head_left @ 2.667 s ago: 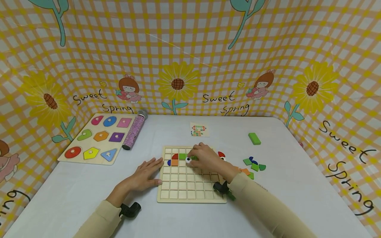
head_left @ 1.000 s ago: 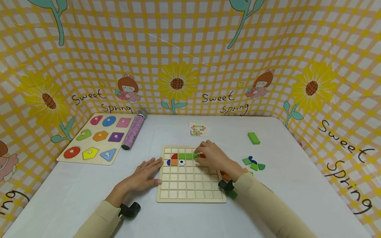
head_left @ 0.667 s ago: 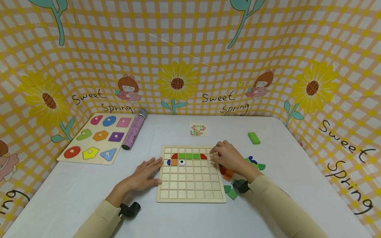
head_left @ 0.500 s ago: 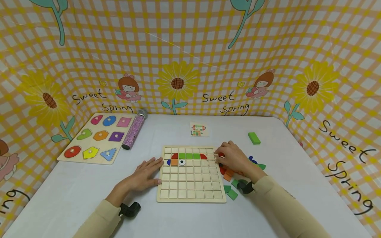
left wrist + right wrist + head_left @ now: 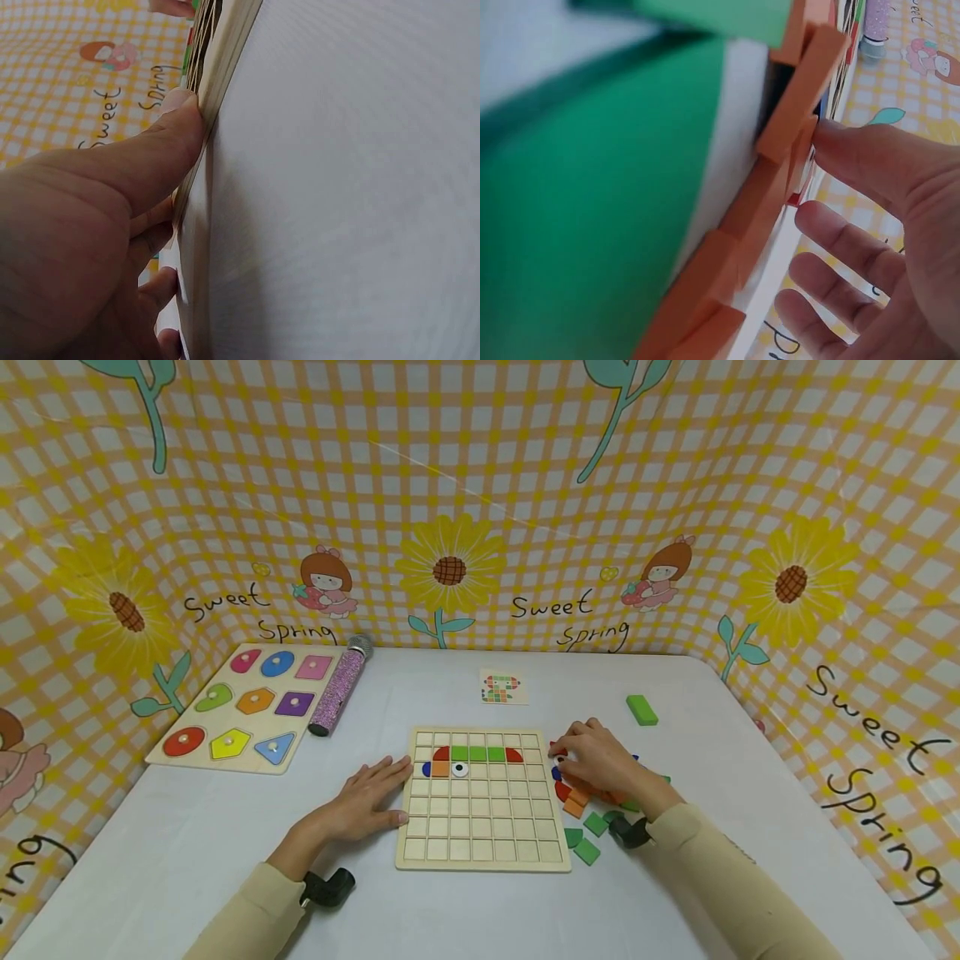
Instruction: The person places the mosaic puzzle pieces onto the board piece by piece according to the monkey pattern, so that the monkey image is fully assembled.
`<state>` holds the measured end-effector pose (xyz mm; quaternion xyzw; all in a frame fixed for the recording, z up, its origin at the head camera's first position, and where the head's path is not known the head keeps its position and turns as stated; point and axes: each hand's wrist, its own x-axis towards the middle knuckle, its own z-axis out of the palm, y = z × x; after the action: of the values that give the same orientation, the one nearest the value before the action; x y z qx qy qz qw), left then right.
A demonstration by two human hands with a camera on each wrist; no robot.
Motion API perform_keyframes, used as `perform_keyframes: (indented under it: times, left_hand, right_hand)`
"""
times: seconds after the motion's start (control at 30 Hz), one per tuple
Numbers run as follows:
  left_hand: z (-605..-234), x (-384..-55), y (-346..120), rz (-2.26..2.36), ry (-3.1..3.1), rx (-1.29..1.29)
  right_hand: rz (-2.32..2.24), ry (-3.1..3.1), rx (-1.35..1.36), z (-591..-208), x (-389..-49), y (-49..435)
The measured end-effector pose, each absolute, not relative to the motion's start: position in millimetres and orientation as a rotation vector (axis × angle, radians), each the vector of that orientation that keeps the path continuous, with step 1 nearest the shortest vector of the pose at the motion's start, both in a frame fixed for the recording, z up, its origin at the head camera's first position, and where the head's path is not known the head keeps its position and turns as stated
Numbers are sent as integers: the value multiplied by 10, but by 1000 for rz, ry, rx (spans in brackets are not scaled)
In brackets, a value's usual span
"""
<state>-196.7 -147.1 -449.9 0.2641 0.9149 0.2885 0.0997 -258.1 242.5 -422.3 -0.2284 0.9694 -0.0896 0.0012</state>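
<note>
In the head view my left hand (image 5: 363, 806) lies with its fingers extended against the left edge of the wooden grid board (image 5: 480, 853); the left wrist view shows the thumb (image 5: 169, 146) touching that edge. On the board sit red quarter-round pieces, several green squares (image 5: 477, 754), an orange square (image 5: 440, 769), a blue piece (image 5: 427, 769) and a white eye disc (image 5: 459, 769). My right hand (image 5: 597, 757) is at the loose pieces right of the board, thumb and fingers apart around another eye disc (image 5: 560, 760). Orange pieces (image 5: 802, 94) lie by its thumb in the right wrist view.
A small pattern card (image 5: 504, 687) lies behind the board. Farther right is a green block (image 5: 642, 710). At the left are a shape puzzle board (image 5: 243, 706) and a glittery pink microphone (image 5: 341, 687). Loose green squares (image 5: 587, 852) lie near the board's right edge.
My right hand has left the green square and red quarter-round piece on the board and moved right to the loose pieces. The eye disc on the board shifted one cell left. My left hand stays put.
</note>
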Motion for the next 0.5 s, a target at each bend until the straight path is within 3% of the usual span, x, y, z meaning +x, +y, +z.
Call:
perform_keyframes:
  times: [0.5]
  left_hand:
    - [-4498, -1975, -1476, 830, 2703, 775]
  right_hand:
    - [-262, 3011, -644, -4202, -2649, 2471]
